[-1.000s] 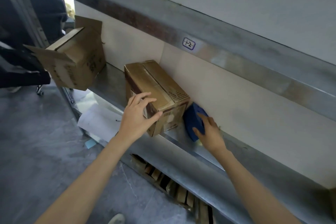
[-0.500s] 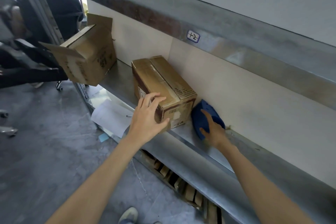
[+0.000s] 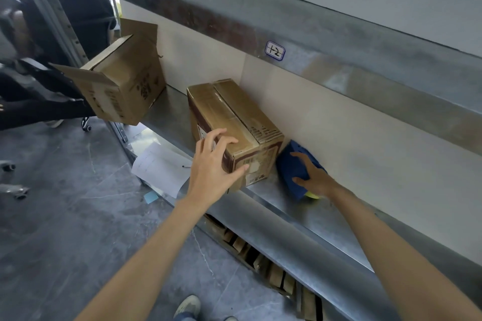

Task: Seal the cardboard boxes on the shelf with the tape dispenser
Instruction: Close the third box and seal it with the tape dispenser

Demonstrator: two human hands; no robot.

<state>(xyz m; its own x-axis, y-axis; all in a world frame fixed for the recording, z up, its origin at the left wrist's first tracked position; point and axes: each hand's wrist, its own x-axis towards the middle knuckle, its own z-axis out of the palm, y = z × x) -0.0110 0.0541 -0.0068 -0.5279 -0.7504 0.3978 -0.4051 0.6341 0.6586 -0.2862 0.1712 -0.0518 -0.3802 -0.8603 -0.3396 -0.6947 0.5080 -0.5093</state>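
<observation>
A closed cardboard box (image 3: 234,122), its top seam covered with tape, stands on the metal shelf (image 3: 307,214). My left hand (image 3: 214,164) rests on its near corner, fingers spread over the top edge. Just right of the box lies a blue tape dispenser (image 3: 292,164), with a bit of yellow showing under it. My right hand (image 3: 313,177) lies on the dispenser, fingers curled around its near side. Further left, a second cardboard box (image 3: 125,83) with open flaps sits tilted at the shelf's end.
A steel beam (image 3: 260,21) with a label reading 1-2 runs overhead. A white paper sheet (image 3: 161,169) hangs off the shelf's front edge. A person in dark clothes (image 3: 78,13) stands beyond the shelf post. Flat cardboard (image 3: 260,255) lies under the shelf.
My right hand has closed more firmly around the blue dispenser. My left hand stays on the box corner. The view has shifted slightly.
</observation>
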